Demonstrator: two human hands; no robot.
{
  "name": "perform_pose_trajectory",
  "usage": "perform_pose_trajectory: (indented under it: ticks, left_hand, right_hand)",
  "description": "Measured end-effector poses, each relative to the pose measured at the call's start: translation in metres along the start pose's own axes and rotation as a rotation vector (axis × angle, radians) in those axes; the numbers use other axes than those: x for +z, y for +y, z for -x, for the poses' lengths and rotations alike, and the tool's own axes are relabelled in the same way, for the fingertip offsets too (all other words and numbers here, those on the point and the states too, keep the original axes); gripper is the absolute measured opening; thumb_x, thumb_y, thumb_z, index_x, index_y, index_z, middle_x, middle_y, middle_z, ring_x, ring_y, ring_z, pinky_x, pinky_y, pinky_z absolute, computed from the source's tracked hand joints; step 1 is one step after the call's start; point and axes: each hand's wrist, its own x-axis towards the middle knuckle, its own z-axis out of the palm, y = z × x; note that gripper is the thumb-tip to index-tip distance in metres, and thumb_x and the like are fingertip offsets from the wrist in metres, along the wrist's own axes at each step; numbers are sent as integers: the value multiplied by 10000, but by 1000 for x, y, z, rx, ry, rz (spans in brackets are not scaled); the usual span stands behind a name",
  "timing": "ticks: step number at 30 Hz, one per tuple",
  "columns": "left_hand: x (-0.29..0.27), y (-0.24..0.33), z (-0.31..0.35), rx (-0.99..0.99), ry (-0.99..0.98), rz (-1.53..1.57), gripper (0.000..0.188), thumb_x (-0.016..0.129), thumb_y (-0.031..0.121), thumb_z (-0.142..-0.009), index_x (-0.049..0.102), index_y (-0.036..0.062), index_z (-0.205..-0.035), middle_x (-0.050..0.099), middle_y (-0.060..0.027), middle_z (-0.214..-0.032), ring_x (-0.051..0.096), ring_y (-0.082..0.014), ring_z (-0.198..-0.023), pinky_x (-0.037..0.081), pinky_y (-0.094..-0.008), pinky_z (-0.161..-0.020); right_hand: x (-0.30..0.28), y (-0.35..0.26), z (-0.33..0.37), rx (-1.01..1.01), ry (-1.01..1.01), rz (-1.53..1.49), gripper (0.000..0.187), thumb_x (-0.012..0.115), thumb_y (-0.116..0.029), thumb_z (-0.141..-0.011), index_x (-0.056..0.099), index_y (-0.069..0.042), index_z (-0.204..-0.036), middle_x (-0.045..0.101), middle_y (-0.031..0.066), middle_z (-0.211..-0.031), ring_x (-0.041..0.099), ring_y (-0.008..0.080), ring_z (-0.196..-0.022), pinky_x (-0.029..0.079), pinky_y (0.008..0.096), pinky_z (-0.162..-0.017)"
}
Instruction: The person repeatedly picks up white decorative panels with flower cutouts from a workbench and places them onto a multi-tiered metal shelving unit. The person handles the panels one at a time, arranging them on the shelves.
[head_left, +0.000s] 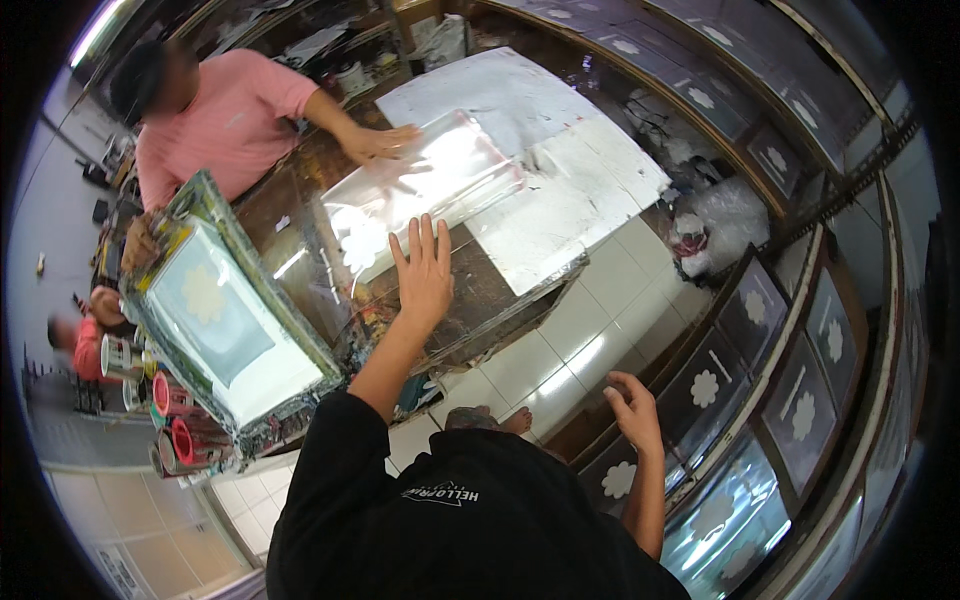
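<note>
A stack of clear plastic sheets (440,170) lies on the worn brown table, with a white flower print (362,245) at its near left corner. My left hand (425,275) is open, fingers spread, at the near edge of the stack; whether it presses on the sheets I cannot tell. My right hand (635,412) hangs at my right side above the tiled floor, fingers loosely bent and apart, holding nothing. It is nearest to the dark sheets with white flowers (704,390) in the rack. A screen printing frame (235,310) with a pale flower shape stands raised and tilted at the left.
Across the table a co-worker in a pink shirt (235,110) rests one hand on the sheets and holds the frame with the other. White boards (570,190) lie on the table's right part. Paint cans (195,440) stand left; racks of printed sheets (800,400) line the right.
</note>
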Motion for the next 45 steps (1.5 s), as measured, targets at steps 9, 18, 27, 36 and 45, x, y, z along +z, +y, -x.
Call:
perform_pose_trajectory:
  ticks: [9, 18, 27, 36, 45]
  left_hand:
    - [66, -24, -43, 140, 105, 9, 327, 579, 120, -869, 651, 31, -1176, 610, -105, -1270, 548, -266, -1148, 326, -548, -1101]
    - [-23, 109, 24, 722, 74, 421, 505, 643, 48, -804, 618, 73, -1308, 514, -92, -888, 521, -272, -862, 381, -431, -830]
    - [-54, 191, 75, 1073, -54, 752, 563, 703, 57, -780, 604, 77, -1334, 516, -92, -901, 520, -277, -864, 397, -447, -869]
    - [-31, 171, 67, 908, -117, 964, 425, 718, 101, -824, 659, 23, -1238, 596, -134, -1007, 550, -315, -957, 417, -450, -854]
    - [68, 90, 50, 604, -164, 541, 441, 609, 183, -960, 556, -2, -1357, 415, -263, -1469, 391, -442, -1354, 328, -568, -1105]
  right_hand:
    - [8, 2, 21, 25, 17, -127, 305, 645, -148, -938, 635, -6, -1208, 685, 74, -1099, 621, 148, -932, 494, 292, -807]
    - [24, -57, -52, 33, -338, -931, 613, 582, -410, -998, 390, -126, -1506, 389, 116, -1530, 442, 218, -1364, 403, 394, -1105]
    - [-16, -29, -43, -38, 130, -436, 311, 563, -116, -904, 651, -35, -1191, 707, 123, -1019, 701, 193, -897, 544, 324, -779]
    - [-168, -17, 154, 227, 711, -173, 588, 550, -64, -966, 379, -117, -1526, 495, 72, -1484, 655, 233, -1165, 528, 361, -939]
    - [-197, 127, 428, 140, 1249, -508, 703, 595, -12, -929, 266, -93, -1544, 415, 80, -1497, 560, 231, -1244, 455, 356, -1006]
